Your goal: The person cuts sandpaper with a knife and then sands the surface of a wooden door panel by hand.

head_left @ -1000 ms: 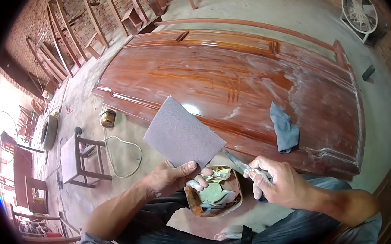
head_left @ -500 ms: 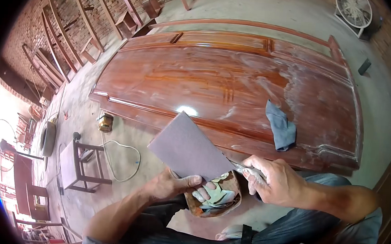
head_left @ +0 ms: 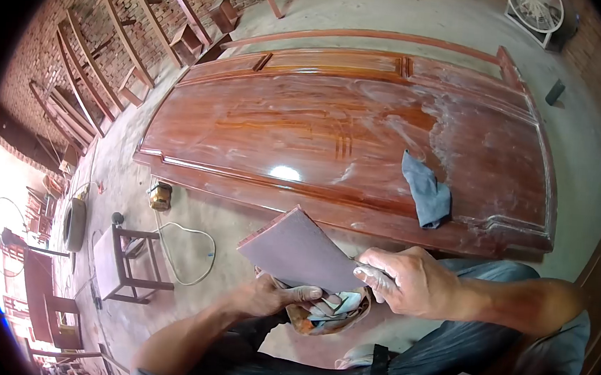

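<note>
Both of my hands hold a sheet of greyish-purple sandpaper [head_left: 299,248] over my lap. My left hand [head_left: 284,293] grips its lower edge, thumb on top and fingers beneath. At the right corner, my right hand [head_left: 410,279] is closed in a pinch, with whitish dust on its fingertips. A thin reddish strip shows along the sheet's upper left edge. Below the sheet stands an open container [head_left: 335,326] with pale scraps in it, partly covered by the paper and my left hand.
A large glossy brown wooden panel [head_left: 249,126] with whitish smears lies ahead. On its right part rests a blue-grey cloth [head_left: 425,191]. At left are a small stool [head_left: 115,264], a pale hose [head_left: 196,275] and a yellowish block-like object [head_left: 160,195]. A fan [head_left: 535,11] stands at the far right.
The sandpaper has dropped lower and tilted, and its upper left edge now shows a reddish strip. My right hand has shifted slightly left, still at the sheet's corner.
</note>
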The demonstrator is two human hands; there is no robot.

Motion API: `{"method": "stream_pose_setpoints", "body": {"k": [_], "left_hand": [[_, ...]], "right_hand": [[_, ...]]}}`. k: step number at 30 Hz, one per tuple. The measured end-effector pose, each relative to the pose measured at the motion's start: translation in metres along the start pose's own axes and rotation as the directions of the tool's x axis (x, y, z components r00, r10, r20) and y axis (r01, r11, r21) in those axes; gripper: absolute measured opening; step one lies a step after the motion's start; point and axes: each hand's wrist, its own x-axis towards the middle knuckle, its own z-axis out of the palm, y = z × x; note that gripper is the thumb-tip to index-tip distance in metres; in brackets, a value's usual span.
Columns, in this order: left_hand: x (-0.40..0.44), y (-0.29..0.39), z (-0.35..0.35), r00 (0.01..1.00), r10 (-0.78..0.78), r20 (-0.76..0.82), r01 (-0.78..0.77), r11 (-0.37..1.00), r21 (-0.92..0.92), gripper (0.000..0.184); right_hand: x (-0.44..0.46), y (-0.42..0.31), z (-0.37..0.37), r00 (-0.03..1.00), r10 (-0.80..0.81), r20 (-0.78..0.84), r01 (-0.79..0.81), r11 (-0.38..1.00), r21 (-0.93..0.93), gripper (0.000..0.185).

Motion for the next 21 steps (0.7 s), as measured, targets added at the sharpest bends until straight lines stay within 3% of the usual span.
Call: {"method": "stream_pose_setpoints", "body": {"k": [3,5,9,12,15,18,19,21], "left_hand": [[0.004,-0.008,0.004,0.997,0.071,-0.024,-0.074,0.986,-0.152,0.035],[-0.001,-0.003,0.006,0.984,0.151,-0.089,-0.162,0.979,-0.123,0.035],[-0.003,-0.003,-0.005,0.948,0.239,-0.213,-0.237,0.971,0.035,0.034],[-0.001,-0.003,0.001,0.959,0.184,-0.217,-0.209,0.973,-0.097,0.033],[-0.005,0.002,0.001,0.962,0.166,-0.215,-0.164,0.986,0.024,0.032],[-0.008,-0.005,-0.003,0.946,0.168,-0.276,-0.197,0.977,-0.080,0.032],[-0.009,-0.005,-0.003,0.932,0.195,-0.306,-0.202,0.979,0.009,0.034],[-0.010,-0.001,0.002,0.963,0.108,-0.248,-0.136,0.986,-0.097,0.033]], "right_hand": [[0.000,0.001,-0.002,1.000,-0.019,0.007,0.019,0.998,-0.052,0.018],[0.000,0.002,0.000,0.992,-0.113,-0.049,0.108,0.989,-0.097,0.016],[-0.003,0.004,-0.004,0.991,-0.129,-0.036,0.123,0.983,-0.136,0.015],[-0.004,0.006,-0.001,0.985,-0.175,-0.015,0.170,0.972,-0.165,0.012],[-0.006,0.005,0.000,0.988,-0.151,-0.031,0.145,0.979,-0.145,0.008],[-0.013,0.006,-0.008,0.986,-0.146,-0.079,0.129,0.973,-0.190,0.008],[-0.015,0.007,-0.009,0.984,-0.164,-0.072,0.147,0.969,-0.201,0.010],[-0.015,0.007,-0.009,0.982,-0.178,-0.063,0.162,0.964,-0.210,0.011]]}}
